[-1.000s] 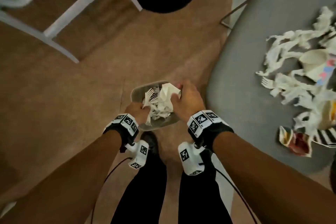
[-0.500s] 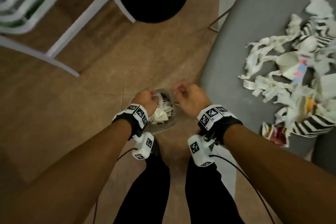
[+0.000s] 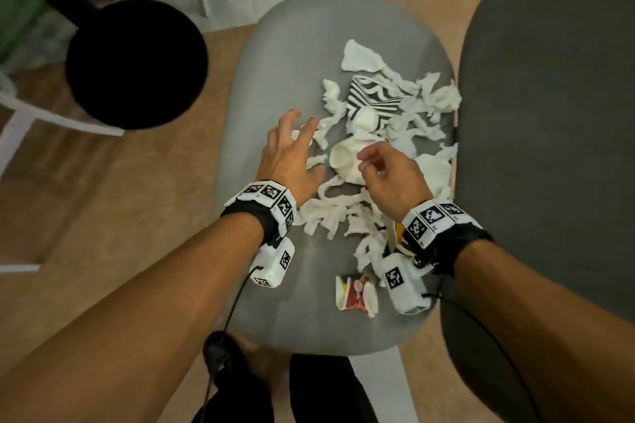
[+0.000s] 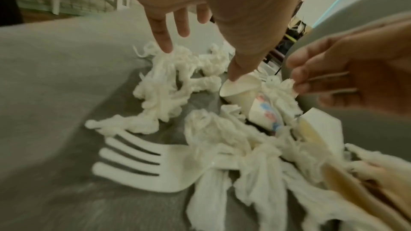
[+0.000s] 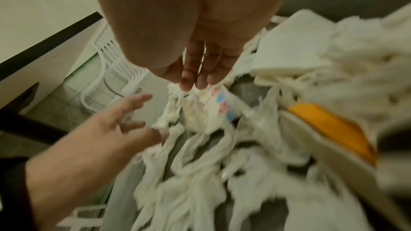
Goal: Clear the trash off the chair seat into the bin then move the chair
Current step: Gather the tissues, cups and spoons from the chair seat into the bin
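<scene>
While both hands hover over the grey rounded chair seat [image 3: 275,86], the left hand [image 3: 292,154] is spread wide, its fingers [image 4: 163,41] straight and splayed, the fingertips reaching down onto a twisted strand of white tissue paper [image 4: 164,83]. Its thumb touches the rim of a small white paper cup [image 3: 343,158] that lies on its side between the two hands. It grips nothing.

The right hand [image 3: 391,175] has its fingers [image 5: 189,76] loosely curled and bunched together, the tips just at a white tissue shred beside the cup's pink-and-blue printed wall [image 5: 222,104]; whether they actually pinch that shred cannot be told through the blur.

Under and around both hands the trash lies scattered on the seat: more torn white tissue [image 3: 330,213], a white plastic fork [image 4: 142,169] just below the left wrist, a black-and-white striped paper cup [image 3: 371,96] beyond the fingertips, a flat white carton with an orange inside [image 5: 329,126] under the right wrist, and a crumpled red-and-white wrapper [image 3: 357,295] nearer the person's body.

To the right of the right hand rises a dark grey chair back [image 3: 549,113]. Left of the left hand stand a round black stool top [image 3: 137,62] and white chair legs [image 3: 62,118] on the brown wooden floor [image 3: 86,216].
</scene>
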{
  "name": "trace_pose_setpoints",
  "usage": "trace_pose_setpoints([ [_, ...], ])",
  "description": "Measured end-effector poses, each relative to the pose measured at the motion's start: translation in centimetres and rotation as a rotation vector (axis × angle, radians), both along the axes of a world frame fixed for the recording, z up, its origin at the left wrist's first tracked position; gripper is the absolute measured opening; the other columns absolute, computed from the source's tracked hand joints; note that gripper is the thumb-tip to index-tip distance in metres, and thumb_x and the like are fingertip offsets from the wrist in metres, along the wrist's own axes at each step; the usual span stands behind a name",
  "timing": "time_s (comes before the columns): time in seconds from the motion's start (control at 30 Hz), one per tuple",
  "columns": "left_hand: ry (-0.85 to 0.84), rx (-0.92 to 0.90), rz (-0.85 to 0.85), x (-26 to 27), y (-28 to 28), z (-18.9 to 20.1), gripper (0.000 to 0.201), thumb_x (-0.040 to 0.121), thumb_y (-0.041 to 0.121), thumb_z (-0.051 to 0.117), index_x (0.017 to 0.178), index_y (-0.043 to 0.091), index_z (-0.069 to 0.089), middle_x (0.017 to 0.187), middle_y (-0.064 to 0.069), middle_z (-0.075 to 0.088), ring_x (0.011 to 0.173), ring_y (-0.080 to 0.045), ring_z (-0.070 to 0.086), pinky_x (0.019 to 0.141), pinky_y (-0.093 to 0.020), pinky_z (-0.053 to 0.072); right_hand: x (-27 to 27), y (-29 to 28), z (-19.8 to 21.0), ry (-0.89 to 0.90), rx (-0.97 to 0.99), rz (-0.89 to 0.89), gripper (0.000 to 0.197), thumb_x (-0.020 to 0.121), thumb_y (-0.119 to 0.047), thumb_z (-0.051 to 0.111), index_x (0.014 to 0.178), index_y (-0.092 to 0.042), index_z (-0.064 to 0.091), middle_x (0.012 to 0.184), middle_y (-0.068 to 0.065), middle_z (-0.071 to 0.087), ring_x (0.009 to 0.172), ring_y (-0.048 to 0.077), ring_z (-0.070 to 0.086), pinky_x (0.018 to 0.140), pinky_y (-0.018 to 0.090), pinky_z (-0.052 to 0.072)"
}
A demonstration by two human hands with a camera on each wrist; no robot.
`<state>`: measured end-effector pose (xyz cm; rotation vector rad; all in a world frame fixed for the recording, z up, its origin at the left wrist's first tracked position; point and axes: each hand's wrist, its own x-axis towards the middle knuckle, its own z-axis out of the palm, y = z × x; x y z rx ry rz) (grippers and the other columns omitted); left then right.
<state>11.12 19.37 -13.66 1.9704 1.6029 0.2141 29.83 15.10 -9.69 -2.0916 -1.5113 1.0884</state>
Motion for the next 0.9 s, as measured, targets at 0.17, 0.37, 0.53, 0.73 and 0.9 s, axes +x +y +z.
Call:
trace_pose_setpoints([
  [0.17,0.144,-0.094,-0.157,0.6,1.0,-3.0,0.051,0.086,0.022,0.063,0.134,0.035,0.05,0.146,0.002,0.036,0.122,-0.03,0.037,0.104,-0.046,0.04,4.9,4.2,-0.9,-0.124,0.077,0.013,0.02,0.092,-0.018,0.056,0.11,-0.018,0.065,0.109,0.002,0.065,0.103,0.019,0.06,0.091,0.03,0.048],
  [0.37,0.04,-0.133,0.067,-1.2,1.4,-2.3,0.016,0.093,0.009,0.044,0.088,0.008,0.059,0.091,-0.012,0.061,0.088,-0.034,0.055,0.079,-0.038,0.044,6.4,10.2,-2.8,-0.314,0.028,0.178,0.053,0.087,-0.025,0.066,0.136,-0.017,0.048,0.141,0.006,0.047,0.132,0.03,0.042,0.111,0.043,0.037],
  [0.53,-0.006,-0.109,0.225,-1.8,1.4,-1.1,0.032,0.089,0.038,0.049,0.066,0.016,0.045,0.053,-0.001,0.05,0.056,-0.029,0.049,0.055,-0.032,0.036,4.9,12.2,-3.4,-0.532,-0.108,0.212,0.061,0.084,-0.035,0.069,0.139,-0.027,0.045,0.138,0.011,0.051,0.13,0.037,0.04,0.107,0.046,0.031],
  [0.73,-0.127,-0.121,0.327,-2.4,0.7,-1.0,0.04,0.096,0.042,0.053,0.069,0.015,0.043,0.049,0.002,0.04,0.046,-0.019,0.037,0.051,-0.029,0.03,4.3,10.6,-2.8,-0.307,0.071,0.09,0.067,0.085,-0.019,0.068,0.143,-0.029,0.036,0.114,0.002,0.059,0.112,0.028,0.051,0.101,0.043,0.04],
  [0.9,-0.203,-0.099,0.315,-3.2,-0.2,-0.1,0.018,0.1,0.031,0.049,0.102,0.019,0.062,0.073,0.003,0.065,0.064,-0.016,0.058,0.064,-0.026,0.042,4.2,9.7,-1.3,-0.208,0.178,0.051,0.053,0.088,-0.012,0.065,0.138,-0.021,0.052,0.107,0.004,0.054,0.099,0.02,0.055,0.09,0.024,0.04],
])
